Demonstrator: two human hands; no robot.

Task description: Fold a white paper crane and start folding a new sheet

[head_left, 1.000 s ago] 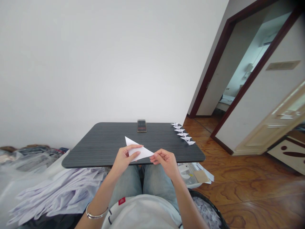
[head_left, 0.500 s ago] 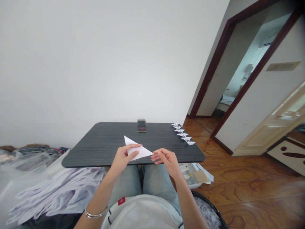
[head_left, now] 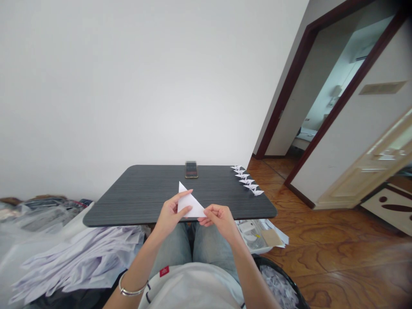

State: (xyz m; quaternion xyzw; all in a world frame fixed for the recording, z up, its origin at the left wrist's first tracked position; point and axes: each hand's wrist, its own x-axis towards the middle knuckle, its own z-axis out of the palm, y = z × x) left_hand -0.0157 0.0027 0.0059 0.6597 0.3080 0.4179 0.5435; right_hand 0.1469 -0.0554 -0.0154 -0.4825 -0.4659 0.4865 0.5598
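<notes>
A white sheet of paper folded into a triangle (head_left: 192,207) is held up over the near edge of the dark table (head_left: 141,189), one corner pointing away from me. My left hand (head_left: 174,209) grips it on the left side, thumb in front and fingers along the slanted upper edge. At its right corner my right hand (head_left: 219,216) pinches the paper between thumb and fingers. Along the table's right edge stands a row of several folded paper cranes (head_left: 247,182).
A phone on a stand (head_left: 191,170) is at the table's back edge. White cloth (head_left: 83,257) is heaped at the left. Below the table, at right, are a box of papers (head_left: 257,238) and a black bin (head_left: 280,285) of white scraps. A doorway opens beyond.
The paper triangle has turned and shifted to the right, its top corner now more upright. My right hand has closed on the right corner, and my left hand has moved right with the paper.
</notes>
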